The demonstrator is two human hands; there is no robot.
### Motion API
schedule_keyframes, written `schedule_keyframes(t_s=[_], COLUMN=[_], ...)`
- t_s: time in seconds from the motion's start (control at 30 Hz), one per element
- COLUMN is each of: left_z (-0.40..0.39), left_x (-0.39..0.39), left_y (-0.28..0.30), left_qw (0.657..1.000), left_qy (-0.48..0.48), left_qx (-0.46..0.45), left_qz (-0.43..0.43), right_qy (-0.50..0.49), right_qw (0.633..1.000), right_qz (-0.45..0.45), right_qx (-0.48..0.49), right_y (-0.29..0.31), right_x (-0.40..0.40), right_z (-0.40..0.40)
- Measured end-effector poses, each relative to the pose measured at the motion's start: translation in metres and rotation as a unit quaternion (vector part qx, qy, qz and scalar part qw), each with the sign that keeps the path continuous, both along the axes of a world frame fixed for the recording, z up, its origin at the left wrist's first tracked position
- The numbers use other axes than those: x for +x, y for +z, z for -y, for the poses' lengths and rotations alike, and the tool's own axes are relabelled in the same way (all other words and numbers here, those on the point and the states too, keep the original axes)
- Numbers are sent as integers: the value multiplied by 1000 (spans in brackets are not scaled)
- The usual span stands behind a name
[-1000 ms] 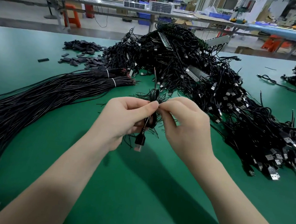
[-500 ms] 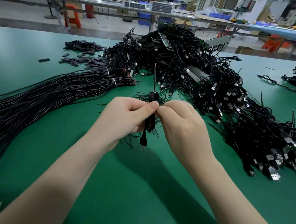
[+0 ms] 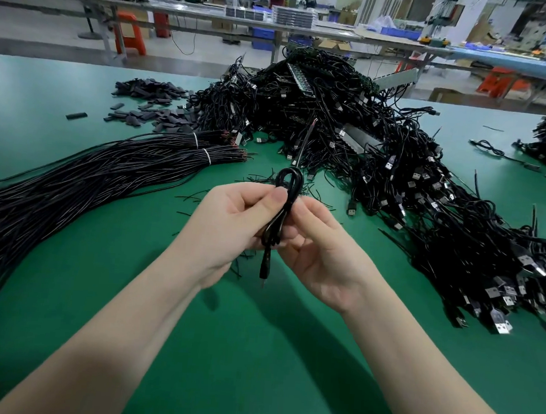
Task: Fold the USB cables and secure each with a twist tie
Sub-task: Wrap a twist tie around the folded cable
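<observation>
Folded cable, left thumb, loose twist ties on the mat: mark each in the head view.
folded cable (image 3: pixel 289 179): head view, top loop above the hands.
left thumb (image 3: pixel 277 196): head view, thumbnail pressed against the cable.
loose twist ties (image 3: pixel 315 190): head view, thin black strands scattered behind the hands.

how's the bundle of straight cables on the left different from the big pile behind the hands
The straight bundle lies flat with its cables running parallel, while the pile is a tangled heap. White ties band the bundle near its far end; no such band shows on the pile. Silver USB plugs stick out all over the pile; none show on the bundle. Both are black cables resting on the green table.
</observation>
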State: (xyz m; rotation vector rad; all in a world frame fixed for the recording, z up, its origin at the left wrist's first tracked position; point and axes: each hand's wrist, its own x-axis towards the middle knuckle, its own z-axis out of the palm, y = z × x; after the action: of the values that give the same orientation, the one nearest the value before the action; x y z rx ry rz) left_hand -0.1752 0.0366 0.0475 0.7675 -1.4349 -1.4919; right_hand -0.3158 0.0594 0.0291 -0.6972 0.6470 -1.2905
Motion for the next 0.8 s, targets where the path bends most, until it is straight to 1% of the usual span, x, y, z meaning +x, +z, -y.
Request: schedule_keyframes(t_s=[0.03, 0.1, 0.2, 0.23, 0.3, 0.33, 0.4, 0.43, 0.47, 0.53, 0.57, 0.63, 0.67, 0.7, 0.73, 0.77, 0.8], left_z=[0, 0, 3, 5, 7, 8, 9, 10, 10, 8, 6, -1, -5, -7, -8, -7, -5], left_x=[1, 4, 7, 8, 7, 5, 1, -2, -6, -12, -16, -21, -23, -23, -22, -19, -16], left_y=[0, 1, 2, 1, -3, -6, -14, -18, -22, -28, -29, -28, -26, -25, -23, -21, -19], left_qw=[1000, 999, 998, 995, 982, 975, 970, 971, 973, 976, 976, 973, 973, 975, 978, 981, 983], left_qy=[-13, -29, -6, 10, 47, 61, 75, 79, 82, 85, 81, 59, 47, 38, 37, 47, 68], left_qx=[-2, -17, -54, -74, -119, -126, -101, -71, -35, 31, 52, 51, 40, 30, 20, 12, 4], left_qz=[-6, 2, 40, 61, 137, 171, 207, 213, 211, 200, 197, 216, 221, 216, 204, 189, 170], right_qy=[13, 13, -25, -42, -79, -93, -110, -120, -129, -129, -113, -76, -81, -108, -151, -212, -284], right_qw=[1000, 999, 982, 969, 931, 910, 877, 872, 876, 893, 902, 924, 933, 939, 936, 908, 844], right_qz=[3, -37, -170, -222, -330, -378, -447, -458, -454, -430, -416, -369, -342, -318, -314, -360, -454], right_qx=[-4, -25, -77, -97, -132, -141, -136, -121, -102, -40, 0, 63, 74, 72, 55, 23, -19], right_y=[-1, 0, 0, 1, 1, -1, -4, -7, -8, -10, -10, -4, 2, 10, 20, 30, 40], right_x=[-2, -6, -10, -9, -6, -3, 3, 6, 7, 5, 2, -7, -16, -27, -42, -59, -79], right_z=[1, 1, 0, 0, -2, -3, -6, -9, -11, -16, -18, -22, -24, -25, -25, -25, -25])
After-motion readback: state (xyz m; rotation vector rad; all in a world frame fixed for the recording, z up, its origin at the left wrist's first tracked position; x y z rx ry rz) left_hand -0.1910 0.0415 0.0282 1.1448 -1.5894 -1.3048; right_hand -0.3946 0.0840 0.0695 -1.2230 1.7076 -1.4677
